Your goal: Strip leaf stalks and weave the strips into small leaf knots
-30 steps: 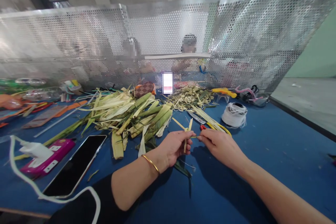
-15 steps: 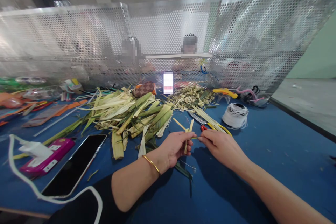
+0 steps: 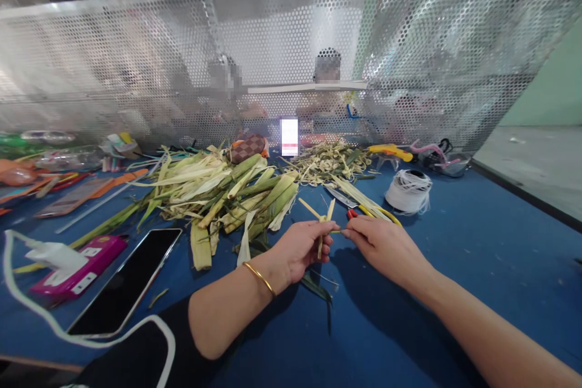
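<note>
My left hand is closed around a small crossed bundle of pale leaf strips, held just above the blue table. My right hand pinches a thin green strip that runs out of that bundle toward it. Both hands meet near the table's middle. A big pile of green and pale palm leaves lies just behind my left hand. Scissors with red and yellow handles rest right behind my right hand.
A spool of white string stands at right. A black phone, a pink device and a white cable lie at left. A heap of woven strips sits before a perforated metal screen; people sit behind it.
The view has shifted slightly, so everything sits a bit higher in the frame. My hands keep the same grip on the strips, close together.
</note>
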The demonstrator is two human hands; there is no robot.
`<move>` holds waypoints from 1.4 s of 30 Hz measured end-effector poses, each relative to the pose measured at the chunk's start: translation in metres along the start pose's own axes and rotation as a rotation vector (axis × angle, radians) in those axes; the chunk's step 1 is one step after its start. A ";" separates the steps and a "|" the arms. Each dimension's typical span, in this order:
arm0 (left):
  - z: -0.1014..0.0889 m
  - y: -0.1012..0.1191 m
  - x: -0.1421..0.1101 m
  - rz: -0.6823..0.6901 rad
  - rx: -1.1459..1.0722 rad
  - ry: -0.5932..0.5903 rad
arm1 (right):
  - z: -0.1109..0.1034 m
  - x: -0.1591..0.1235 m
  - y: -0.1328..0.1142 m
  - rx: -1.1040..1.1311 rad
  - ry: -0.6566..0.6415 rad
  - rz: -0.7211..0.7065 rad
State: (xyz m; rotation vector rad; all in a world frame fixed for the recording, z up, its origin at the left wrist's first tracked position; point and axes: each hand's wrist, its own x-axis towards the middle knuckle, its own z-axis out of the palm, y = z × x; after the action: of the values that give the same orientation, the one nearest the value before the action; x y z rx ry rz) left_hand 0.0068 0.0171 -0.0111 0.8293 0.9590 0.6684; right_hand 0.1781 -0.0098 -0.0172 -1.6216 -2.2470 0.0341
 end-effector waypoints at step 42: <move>0.000 0.001 -0.003 0.055 -0.175 -0.017 | 0.016 -0.009 -0.035 -0.232 0.361 -0.581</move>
State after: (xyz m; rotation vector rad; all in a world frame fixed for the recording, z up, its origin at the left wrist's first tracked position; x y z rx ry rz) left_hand 0.0048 0.0151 -0.0085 0.7078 0.8516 0.7797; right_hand 0.1436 -0.0270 -0.0261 -0.9102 -2.3890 -0.6336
